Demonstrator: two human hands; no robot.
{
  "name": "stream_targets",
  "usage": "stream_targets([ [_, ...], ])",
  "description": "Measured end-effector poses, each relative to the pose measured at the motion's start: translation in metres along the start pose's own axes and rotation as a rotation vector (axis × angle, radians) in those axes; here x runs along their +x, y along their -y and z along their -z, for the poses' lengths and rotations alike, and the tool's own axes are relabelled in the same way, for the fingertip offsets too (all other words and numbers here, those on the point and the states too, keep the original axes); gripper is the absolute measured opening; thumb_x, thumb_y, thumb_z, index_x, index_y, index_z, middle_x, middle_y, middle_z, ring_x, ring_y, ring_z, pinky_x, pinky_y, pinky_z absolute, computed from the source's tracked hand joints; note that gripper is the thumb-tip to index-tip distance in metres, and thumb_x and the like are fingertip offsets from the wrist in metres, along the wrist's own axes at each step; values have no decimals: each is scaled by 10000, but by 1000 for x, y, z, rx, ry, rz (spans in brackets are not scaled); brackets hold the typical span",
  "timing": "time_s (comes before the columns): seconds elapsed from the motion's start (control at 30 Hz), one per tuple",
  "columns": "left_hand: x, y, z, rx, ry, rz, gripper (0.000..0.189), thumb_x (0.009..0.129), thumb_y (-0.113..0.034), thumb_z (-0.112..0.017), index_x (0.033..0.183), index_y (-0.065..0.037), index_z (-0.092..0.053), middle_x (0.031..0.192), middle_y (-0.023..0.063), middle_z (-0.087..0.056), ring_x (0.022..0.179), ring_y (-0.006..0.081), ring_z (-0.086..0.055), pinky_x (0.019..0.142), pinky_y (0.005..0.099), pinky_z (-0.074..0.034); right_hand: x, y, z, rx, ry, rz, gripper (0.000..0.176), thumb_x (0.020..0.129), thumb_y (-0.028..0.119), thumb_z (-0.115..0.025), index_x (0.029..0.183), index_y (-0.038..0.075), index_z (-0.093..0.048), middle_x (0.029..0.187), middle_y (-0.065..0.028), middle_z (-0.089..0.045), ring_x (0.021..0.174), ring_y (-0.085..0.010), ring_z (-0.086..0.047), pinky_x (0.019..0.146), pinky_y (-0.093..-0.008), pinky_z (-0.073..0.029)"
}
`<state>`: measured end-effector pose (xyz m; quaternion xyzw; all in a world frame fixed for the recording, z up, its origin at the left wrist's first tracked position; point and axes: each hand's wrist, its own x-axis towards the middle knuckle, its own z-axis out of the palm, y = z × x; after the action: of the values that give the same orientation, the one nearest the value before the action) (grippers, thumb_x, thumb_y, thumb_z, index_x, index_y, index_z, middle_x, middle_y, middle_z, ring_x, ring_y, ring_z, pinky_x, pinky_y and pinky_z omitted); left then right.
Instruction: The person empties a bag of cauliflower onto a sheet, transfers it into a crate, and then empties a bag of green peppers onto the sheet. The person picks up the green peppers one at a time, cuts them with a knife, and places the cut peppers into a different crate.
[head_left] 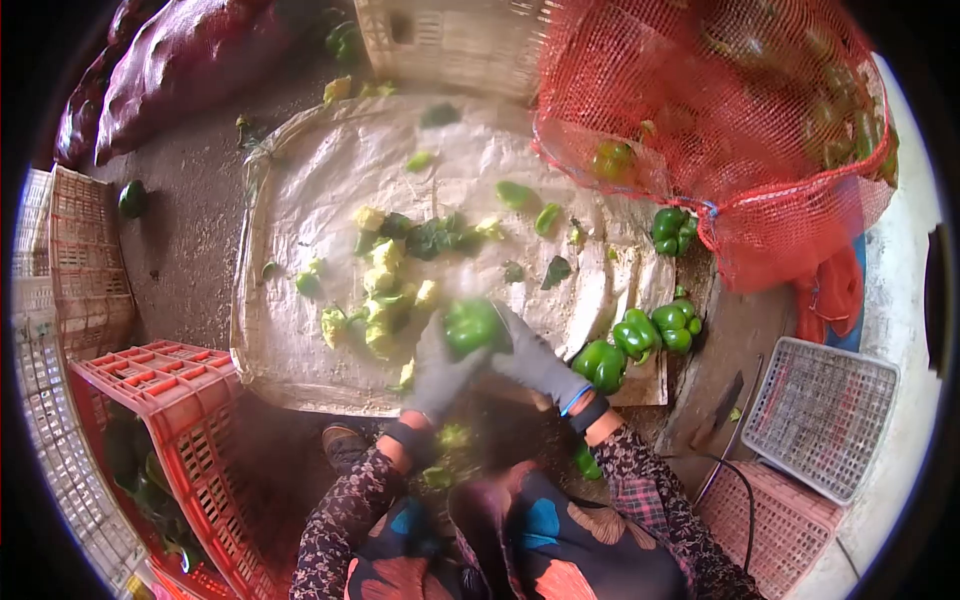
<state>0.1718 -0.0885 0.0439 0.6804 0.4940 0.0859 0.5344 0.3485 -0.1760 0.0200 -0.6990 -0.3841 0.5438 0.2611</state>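
A green bell pepper (472, 326) sits between my two grey-gloved hands, above the near part of a pale, creased sheet (340, 200). My left hand (438, 368) is closed around its left and lower side. From the right, my right hand (538, 358) presses its fingers to the same pepper; some fingertips are hidden. Pale cauliflower-like pieces (382, 280) and dark green leaves (440, 236) lie just beyond on the sheet. To the right of my right hand, several whole bell peppers (600, 366) rest along the sheet's edge.
A red mesh sack (720, 120) with peppers bulges at the upper right. A red crate (200, 440) holding dark green vegetables stands at left. A grey crate (822, 418) sits atop a pink crate (770, 525) at right. Purple sacks (190, 65) lie upper left, near a lone pepper (133, 199).
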Motion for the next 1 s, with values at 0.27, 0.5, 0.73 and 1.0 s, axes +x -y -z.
stream_targets([
  [0.27, 25, -9, -19, 173, -203, 242, 815, 645, -327, -766, 1348, -16, -494, 1207, 241, -614, 1146, 409, -592, 1002, 453, -484, 21, -9, -18, 49, -214, 87, 869, 808, 191, -731, 1553, 56, -306, 1438, -269, -515, 1308, -390, -546, 1098, -408, -445],
  [0.5, 27, 32, -10, 10, -184, 45, 559, 729, -170, -733, 1264, -91, -591, 1062, 117, -676, 957, 266, -662, 852, 372, -539, 45, -3, 13, -219, -161, 41, 818, 767, 244, -740, 1505, 76, -431, 1321, -198, -614, 1166, -356, -624, 1025, -409, -492],
  [0.73, 15, 13, 48, -927, 131, 211, 502, 812, -95, -652, 1301, -16, -569, 1049, 77, -655, 848, 153, -639, 738, 268, -533, 18, 17, 27, 514, -74, -118, 548, 833, 154, -640, 1371, 63, -595, 1076, -56, -702, 907, -167, -653, 820, -305, -569],
  [1.0, -149, -22, 238, -1350, -266, -249, 602, 829, -258, -659, 1380, -50, -537, 1253, 127, -603, 1086, 248, -608, 936, 371, -519, -18, 125, -43, 951, -8, 65, 392, 927, 124, -675, 1291, 43, -553, 910, -22, -642, 680, -108, -585, 564, -252, -474],
])
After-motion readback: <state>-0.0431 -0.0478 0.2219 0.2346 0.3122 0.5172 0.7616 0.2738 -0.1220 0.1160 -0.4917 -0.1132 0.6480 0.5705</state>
